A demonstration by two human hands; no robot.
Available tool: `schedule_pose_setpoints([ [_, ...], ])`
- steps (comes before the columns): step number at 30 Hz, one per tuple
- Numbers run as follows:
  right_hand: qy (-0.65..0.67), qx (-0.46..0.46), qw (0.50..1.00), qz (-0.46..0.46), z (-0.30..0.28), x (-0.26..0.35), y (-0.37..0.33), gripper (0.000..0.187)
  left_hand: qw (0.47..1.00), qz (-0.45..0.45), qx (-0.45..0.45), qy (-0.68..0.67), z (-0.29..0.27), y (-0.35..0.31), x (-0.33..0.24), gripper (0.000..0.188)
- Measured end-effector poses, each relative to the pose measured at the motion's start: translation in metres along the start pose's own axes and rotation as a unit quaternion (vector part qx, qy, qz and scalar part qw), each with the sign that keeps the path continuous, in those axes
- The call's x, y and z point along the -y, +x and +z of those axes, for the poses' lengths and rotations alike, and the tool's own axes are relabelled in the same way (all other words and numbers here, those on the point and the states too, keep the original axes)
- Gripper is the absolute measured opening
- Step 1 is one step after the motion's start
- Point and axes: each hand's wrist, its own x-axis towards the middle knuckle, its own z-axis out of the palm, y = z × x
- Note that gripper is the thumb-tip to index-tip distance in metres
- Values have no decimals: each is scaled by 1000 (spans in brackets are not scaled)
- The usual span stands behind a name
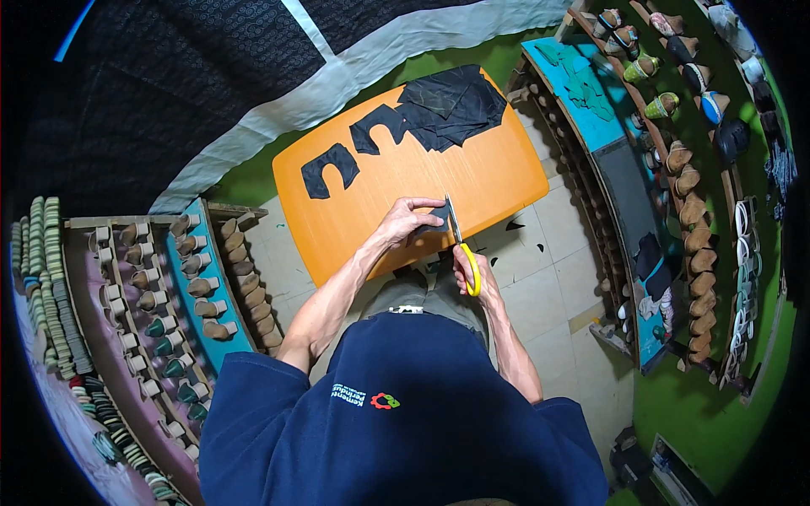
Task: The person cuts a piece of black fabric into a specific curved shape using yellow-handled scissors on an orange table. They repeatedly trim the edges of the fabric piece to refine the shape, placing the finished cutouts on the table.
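Note:
My right hand (467, 266) grips a pair of scissors (472, 277) by its yellow handles, near the front edge of the orange table (405, 179). The blades point away from me, beside the fingertips of my left hand (407, 221). That hand pinches a small black piece of sheet material (436, 221), its fingers partly covering it. I cannot tell whether the blades are in the material or just alongside. Farther back lie two arch-shaped black pieces (315, 180), (364, 137) and, at the far right, a pile of black sheet material (456, 108).
Shoe lasts (202, 287) line racks on the left, with stacks of soles (52, 253) beyond. On the right stand a turquoise-topped shelf (603, 122) and wall racks of lasts (696, 240). Dark scraps (515, 223) lie on the tiled floor. A dark curtain (194, 76) hangs behind.

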Motion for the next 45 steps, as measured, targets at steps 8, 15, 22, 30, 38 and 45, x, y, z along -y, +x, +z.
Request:
schedule_pose_setpoints([
  [8, 1, -48, 997, -66, -8, 4, 9, 48, 998, -34, -34, -45, -3, -1, 3, 53],
  [15, 55, -49, 976, -203, 28, 7, 49, 44, 954, 50, -133, -264, 17, 9, 33, 84],
  [22, -27, 74, 984, -160, 32, 78, 80, 41, 884, 243, -312, -248, -15, -24, 4, 95],
  [30, -442, -248, 836, -208, -60, 42, 150, 41, 876, 142, -388, 248, -56, -25, 116, 38],
  [38, -358, -267, 883, -145, -106, -19, 81, 42, 786, 255, -218, 520, -32, 22, 103, 37],
  [45, -329, -266, 895, -141, -118, -58, 50, 44, 704, 166, -191, 663, -30, 63, 101, 49],
])
